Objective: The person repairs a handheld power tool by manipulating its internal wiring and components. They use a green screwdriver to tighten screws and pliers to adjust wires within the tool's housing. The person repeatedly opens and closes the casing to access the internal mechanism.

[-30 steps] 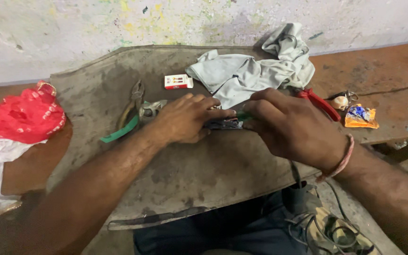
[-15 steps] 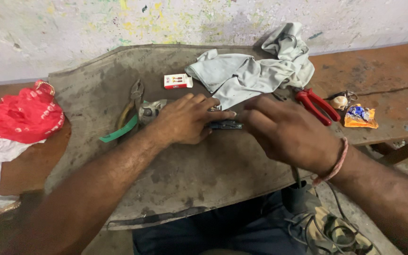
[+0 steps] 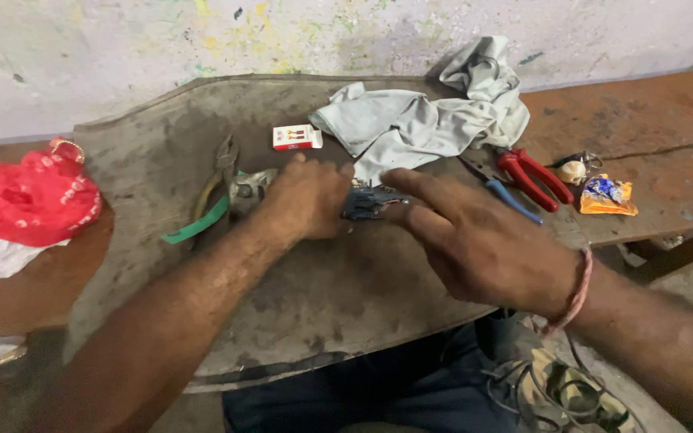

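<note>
Small dark component (image 3: pixel 366 202): blackish-blue, blocky, details blurred; lies mid-board on worn grey work board (image 3: pixel 346 289). Left hand (image 3: pixel 308 198) curled against its left end; right hand (image 3: pixel 475 240), fingers extended together, touches its right. Green-handled pliers (image 3: pixel 210 200) left.

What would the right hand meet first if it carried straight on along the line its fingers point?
The right hand points left, fingertips at the small dark part. That part comes first, with the left hand on its far side. Whether the fingertips already touch it is unclear.
</note>
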